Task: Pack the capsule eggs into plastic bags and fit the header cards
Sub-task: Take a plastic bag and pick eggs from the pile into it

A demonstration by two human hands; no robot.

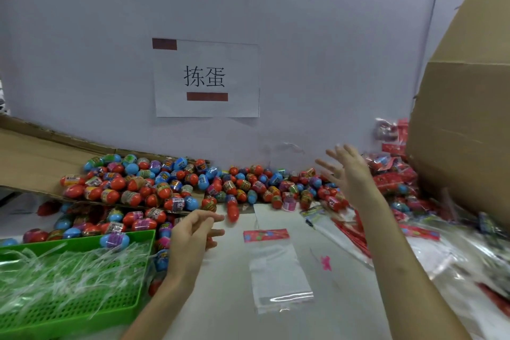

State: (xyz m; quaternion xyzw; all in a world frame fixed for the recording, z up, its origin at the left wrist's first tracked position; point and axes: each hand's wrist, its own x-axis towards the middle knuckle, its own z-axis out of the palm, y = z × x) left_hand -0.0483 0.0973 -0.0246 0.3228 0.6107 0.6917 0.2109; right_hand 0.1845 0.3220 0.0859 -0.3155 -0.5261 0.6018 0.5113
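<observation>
plastic bag (278,270) flat on the table (226,292), long axis toward the wall (317,63), just right of the loosely curled, empty left hand (190,234); right hand (347,171) spread, farther off.

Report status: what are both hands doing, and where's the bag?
Right hand open, raised above packed bags. Left hand loosely curled beside egg pile, seemingly empty. Bag with red header card lies flat between them, unfilled. Nothing blocking.

The green basket (55,315) is cut off by the left and bottom edges. The right grip (349,174) is blurred. Print on the capsule eggs (154,182) cannot be read.
</observation>
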